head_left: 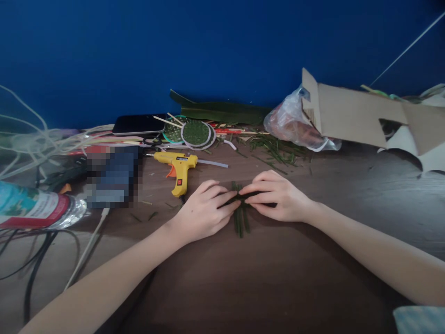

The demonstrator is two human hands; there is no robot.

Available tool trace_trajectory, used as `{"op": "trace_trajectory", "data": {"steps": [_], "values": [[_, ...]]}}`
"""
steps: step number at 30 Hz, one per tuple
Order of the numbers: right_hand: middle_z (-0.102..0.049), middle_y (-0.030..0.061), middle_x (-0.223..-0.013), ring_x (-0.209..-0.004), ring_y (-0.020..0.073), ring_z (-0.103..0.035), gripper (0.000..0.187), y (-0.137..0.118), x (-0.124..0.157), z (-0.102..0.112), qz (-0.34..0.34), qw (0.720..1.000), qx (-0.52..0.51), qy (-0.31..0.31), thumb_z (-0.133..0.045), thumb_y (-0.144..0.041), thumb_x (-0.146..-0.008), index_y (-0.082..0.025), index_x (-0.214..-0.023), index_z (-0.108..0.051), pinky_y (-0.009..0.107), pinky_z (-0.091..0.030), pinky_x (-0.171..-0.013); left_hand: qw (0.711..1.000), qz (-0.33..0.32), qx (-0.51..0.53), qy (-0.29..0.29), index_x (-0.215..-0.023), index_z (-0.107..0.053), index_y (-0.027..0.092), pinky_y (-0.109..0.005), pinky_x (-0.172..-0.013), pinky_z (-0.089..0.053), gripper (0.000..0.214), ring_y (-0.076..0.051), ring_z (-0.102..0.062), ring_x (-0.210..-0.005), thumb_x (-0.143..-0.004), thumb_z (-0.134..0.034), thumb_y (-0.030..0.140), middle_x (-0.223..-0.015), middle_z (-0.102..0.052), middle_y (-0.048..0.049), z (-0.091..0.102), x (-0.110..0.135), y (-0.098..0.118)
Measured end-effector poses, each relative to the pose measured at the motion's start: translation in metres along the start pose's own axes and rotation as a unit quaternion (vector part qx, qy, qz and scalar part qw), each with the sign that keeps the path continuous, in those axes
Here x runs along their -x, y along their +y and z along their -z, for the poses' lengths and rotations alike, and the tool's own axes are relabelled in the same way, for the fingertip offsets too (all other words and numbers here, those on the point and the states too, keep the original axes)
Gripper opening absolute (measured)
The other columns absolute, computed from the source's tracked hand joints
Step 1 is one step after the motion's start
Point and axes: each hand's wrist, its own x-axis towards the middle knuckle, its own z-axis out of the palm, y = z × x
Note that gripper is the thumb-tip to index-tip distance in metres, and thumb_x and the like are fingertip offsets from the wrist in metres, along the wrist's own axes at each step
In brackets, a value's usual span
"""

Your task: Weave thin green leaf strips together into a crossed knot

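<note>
Several narrow green leaf strips (239, 223) lie side by side on the brown table, pointing toward me, with other strips crossing them under my fingers. My left hand (210, 208) comes in from the left, its fingertips pinching the crossing strips. From the right, my right hand (278, 197) pinches the same crossing, its fingertips close to the left ones. Fingers cover most of the crossing, so how the strips are laced is hidden. Left of my left hand lies a yellow glue gun (181, 167) with a glue stick in its back end.
Behind are round green woven pieces (196, 133), leaf scraps (274, 150), a broad leaf (222, 112) and a black phone (139, 124). A plastic bag (292, 120) and cardboard box (358, 113) stand right. At left are a bottle (34, 206), cables (34, 269) and a blurred-out device (116, 178).
</note>
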Motion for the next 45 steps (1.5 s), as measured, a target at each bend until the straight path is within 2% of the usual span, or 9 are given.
{"op": "trace_trajectory", "data": {"steps": [7,17,26,30,36,45], "values": [[-0.068,0.0026,-0.106,-0.088,0.0180,-0.056,0.015,0.0005,0.0014,0.0010,0.011,1.000,-0.003,-0.009,-0.054,-0.014,-0.081,-0.019,-0.079,-0.068,0.036,-0.046,-0.078,1.000,0.005,-0.001,-0.024,-0.106,-0.063,0.016,-0.035,-0.089,-0.040,0.024,-0.017,-0.056,-0.092,-0.089,-0.046,0.022,-0.101,-0.066,-0.0052,0.0019,-0.0021,0.0027],[-0.068,0.0033,-0.104,-0.087,0.0171,-0.054,0.016,-0.0019,-0.0004,0.0040,-0.007,0.999,-0.036,-0.022,-0.056,-0.016,-0.080,-0.021,-0.071,-0.069,0.036,-0.045,-0.080,1.000,0.007,0.009,-0.008,-0.105,-0.063,0.016,-0.036,-0.090,-0.041,0.024,-0.018,-0.056,-0.095,-0.088,-0.048,0.021,-0.103,-0.065,-0.0053,0.0003,-0.0006,0.0010],[-0.068,0.0029,-0.104,-0.087,0.0172,-0.054,0.017,-0.0010,-0.0002,0.0028,-0.007,0.998,-0.044,-0.037,-0.055,-0.018,-0.081,-0.022,-0.073,-0.070,0.036,-0.045,-0.078,1.000,0.004,0.001,0.004,-0.103,-0.065,0.017,-0.035,-0.088,-0.043,0.023,-0.018,-0.056,-0.093,-0.088,-0.047,0.022,-0.101,-0.066,-0.0060,0.0021,-0.0021,0.0016],[-0.068,0.0035,-0.100,-0.087,0.0172,-0.055,0.015,-0.0010,-0.0005,0.0025,-0.011,0.998,-0.045,-0.033,-0.055,-0.017,-0.080,-0.021,-0.074,-0.069,0.036,-0.044,-0.078,1.000,0.003,0.002,0.005,-0.103,-0.065,0.017,-0.035,-0.088,-0.042,0.024,-0.018,-0.056,-0.094,-0.088,-0.047,0.022,-0.104,-0.066,-0.0057,0.0029,-0.0023,0.0019],[-0.069,0.0042,-0.082,-0.079,0.0170,-0.057,0.015,-0.0019,-0.0011,0.0022,-0.036,0.999,-0.028,0.011,-0.053,-0.015,-0.080,-0.019,-0.073,-0.066,0.035,-0.043,-0.073,1.000,0.005,0.003,-0.007,-0.105,-0.064,0.018,-0.035,-0.088,-0.042,0.025,-0.018,-0.056,-0.093,-0.089,-0.046,0.021,-0.108,-0.065,-0.0045,0.0036,-0.0021,0.0017],[-0.072,0.0018,-0.085,-0.083,0.0171,-0.058,0.014,-0.0012,0.0005,0.0009,-0.014,1.000,-0.023,-0.006,-0.054,-0.014,-0.080,-0.020,-0.078,-0.066,0.035,-0.043,-0.075,1.000,0.004,0.005,-0.010,-0.107,-0.063,0.017,-0.035,-0.089,-0.042,0.026,-0.018,-0.056,-0.094,-0.089,-0.046,0.022,-0.110,-0.064,-0.0054,0.0019,-0.0006,0.0013]]}}
